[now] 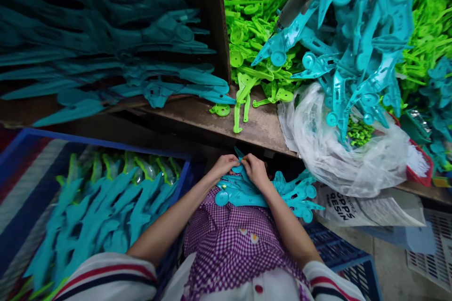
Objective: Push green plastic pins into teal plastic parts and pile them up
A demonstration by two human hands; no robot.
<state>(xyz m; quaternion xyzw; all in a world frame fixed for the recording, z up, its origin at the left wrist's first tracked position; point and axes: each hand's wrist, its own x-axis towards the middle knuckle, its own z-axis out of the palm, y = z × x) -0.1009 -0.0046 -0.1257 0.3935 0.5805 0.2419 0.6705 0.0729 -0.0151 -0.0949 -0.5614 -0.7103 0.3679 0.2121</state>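
My left hand (pixel 226 165) and my right hand (pixel 254 168) meet above my lap, their fingers closed on one blue plastic part (pixel 238 151) whose pointed tip sticks up between them. Any small piece under the fingertips is too hidden to name. More blue plastic parts (pixel 243 194) with round discs lie in a pile on the purple checked apron (pixel 229 235). That pile spreads right, under and past my right forearm.
Bright green plastic parts (pixel 252 23) and heaped blue parts (pixel 367 56) cover the bench (pixel 261 122). A clear plastic bag (pixel 318 150) holds small green pieces. A cardboard box (pixel 221 23) of blue parts stands at left, above a blue crate (pixel 106 140) with blue-and-green assemblies.
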